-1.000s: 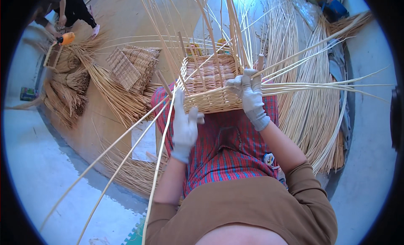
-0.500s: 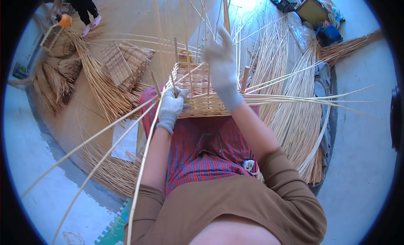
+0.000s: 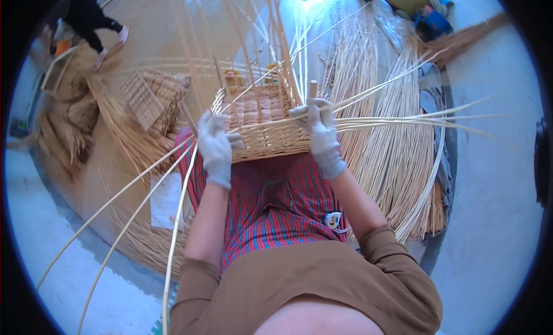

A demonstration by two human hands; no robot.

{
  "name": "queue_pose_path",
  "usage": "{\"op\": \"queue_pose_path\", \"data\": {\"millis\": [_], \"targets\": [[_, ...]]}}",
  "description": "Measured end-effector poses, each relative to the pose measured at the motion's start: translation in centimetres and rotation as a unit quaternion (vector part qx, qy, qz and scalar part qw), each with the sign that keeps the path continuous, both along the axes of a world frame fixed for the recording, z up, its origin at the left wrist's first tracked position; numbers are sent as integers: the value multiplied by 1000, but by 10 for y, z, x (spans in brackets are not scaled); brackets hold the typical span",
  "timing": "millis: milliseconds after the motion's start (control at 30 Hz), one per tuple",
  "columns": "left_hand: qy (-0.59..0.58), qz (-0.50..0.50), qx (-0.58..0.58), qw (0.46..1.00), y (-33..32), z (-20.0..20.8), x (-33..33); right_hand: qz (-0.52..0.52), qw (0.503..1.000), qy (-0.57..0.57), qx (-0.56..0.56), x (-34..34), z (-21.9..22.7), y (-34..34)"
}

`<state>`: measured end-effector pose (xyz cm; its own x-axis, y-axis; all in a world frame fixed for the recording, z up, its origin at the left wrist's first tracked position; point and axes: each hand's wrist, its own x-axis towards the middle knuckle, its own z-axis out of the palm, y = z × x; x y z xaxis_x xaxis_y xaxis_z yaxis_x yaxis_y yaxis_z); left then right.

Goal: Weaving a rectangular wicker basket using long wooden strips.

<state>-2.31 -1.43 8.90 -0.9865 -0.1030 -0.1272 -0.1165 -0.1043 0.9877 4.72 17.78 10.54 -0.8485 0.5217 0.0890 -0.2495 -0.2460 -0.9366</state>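
A half-woven wicker basket (image 3: 265, 125) rests on the person's lap, over a red striped cloth (image 3: 276, 202). The left hand (image 3: 216, 148), in a white glove, grips the basket's near left corner, its fingers curled around long pale willow rods (image 3: 138, 185) that sweep down to the left. The right hand (image 3: 319, 130), also gloved, sits at the basket's right rim, fingers closed on a bundle of rods (image 3: 403, 119) fanning out rightward. Both forearms reach straight forward from brown sleeves.
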Motion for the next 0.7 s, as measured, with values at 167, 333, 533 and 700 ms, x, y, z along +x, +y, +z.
{"op": "queue_pose_path", "data": {"millis": [167, 333, 533, 700], "targets": [[-90, -288, -146, 942, 31, 9, -3, 2, 997, -57, -51, 19, -56, 66], [-166, -261, -198, 930, 57, -9, -9, 60, 904, 73, 417, -77, 46, 23], [-141, -244, -196, 939, 52, -16, -12, 85, 921, 89, 370, -89, 53, 14], [-171, -287, -148, 931, 50, -2, -15, -82, 979, 88, 163, 6, -29, 64]]}}
